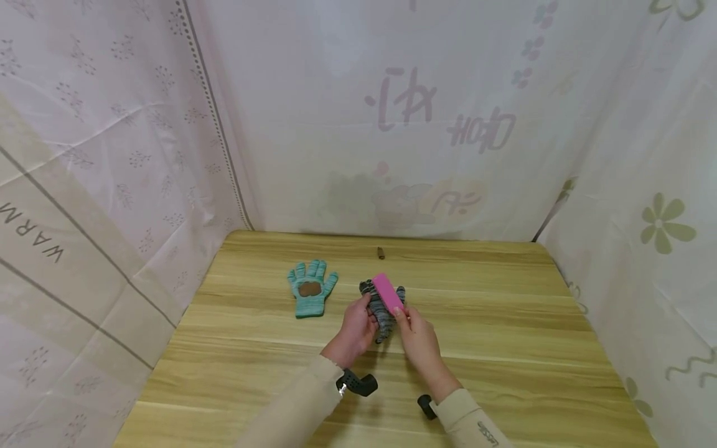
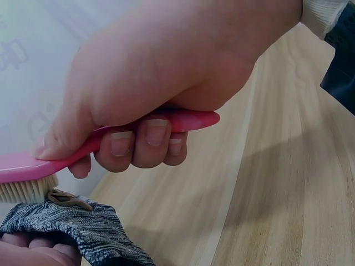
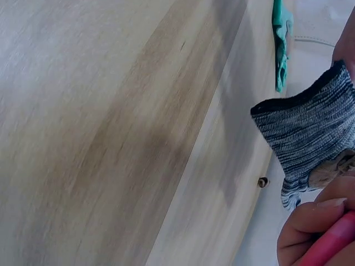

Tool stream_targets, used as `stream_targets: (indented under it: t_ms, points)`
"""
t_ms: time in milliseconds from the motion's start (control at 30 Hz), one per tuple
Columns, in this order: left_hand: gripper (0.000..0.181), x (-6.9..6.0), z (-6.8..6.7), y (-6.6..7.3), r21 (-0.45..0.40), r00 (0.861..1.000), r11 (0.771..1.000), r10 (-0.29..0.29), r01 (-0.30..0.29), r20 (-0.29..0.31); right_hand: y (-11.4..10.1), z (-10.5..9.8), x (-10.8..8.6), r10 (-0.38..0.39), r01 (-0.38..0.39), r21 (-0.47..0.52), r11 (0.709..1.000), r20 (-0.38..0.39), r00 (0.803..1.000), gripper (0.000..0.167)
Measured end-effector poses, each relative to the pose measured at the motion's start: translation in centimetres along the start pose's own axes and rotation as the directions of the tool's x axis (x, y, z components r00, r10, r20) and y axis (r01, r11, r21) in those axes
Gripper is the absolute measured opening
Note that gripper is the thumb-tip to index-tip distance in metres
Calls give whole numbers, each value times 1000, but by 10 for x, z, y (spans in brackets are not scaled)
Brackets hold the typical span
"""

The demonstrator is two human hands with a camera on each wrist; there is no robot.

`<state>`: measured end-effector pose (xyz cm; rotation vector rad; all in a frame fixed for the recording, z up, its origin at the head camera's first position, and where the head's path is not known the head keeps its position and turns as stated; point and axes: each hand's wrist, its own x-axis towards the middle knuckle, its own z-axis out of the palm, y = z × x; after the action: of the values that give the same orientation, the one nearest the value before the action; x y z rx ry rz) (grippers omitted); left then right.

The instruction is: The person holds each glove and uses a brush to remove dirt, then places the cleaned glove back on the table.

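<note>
A grey-and-black knitted glove [image 1: 384, 322] is held up over the table by my left hand [image 1: 356, 328], thumb on its upper side. In the left wrist view, curled fingers show beneath the glove [image 2: 91, 227]. My right hand [image 1: 421, 343] grips the handle of a pink brush [image 1: 386, 291]. The brush's pale bristles [image 2: 25, 191] face down on the glove, beside a brown patch [image 2: 67, 199] on it. In the right wrist view, the glove [image 3: 310, 130] hangs with its dark-edged cuff toward the camera's left, and the right hand [image 3: 310, 221] covers part of the patch.
A teal knitted glove [image 1: 310, 307] with a brown patch lies flat on the wooden table [image 1: 252, 367], left of the hands. Toward the back edge is a small brown cylinder [image 1: 381, 253]. Printed cloth [image 1: 313, 124] hangs behind the table and at both sides.
</note>
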<state>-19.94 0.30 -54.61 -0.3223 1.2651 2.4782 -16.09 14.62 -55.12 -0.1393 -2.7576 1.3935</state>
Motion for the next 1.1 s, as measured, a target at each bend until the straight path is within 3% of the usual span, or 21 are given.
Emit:
stream_targets:
  t_ms: [1100]
  points:
    - [36,1,-9,2,30,999,999,-20,21,-41,1,-3,-3,14,-13,-29,999,18,1000,48]
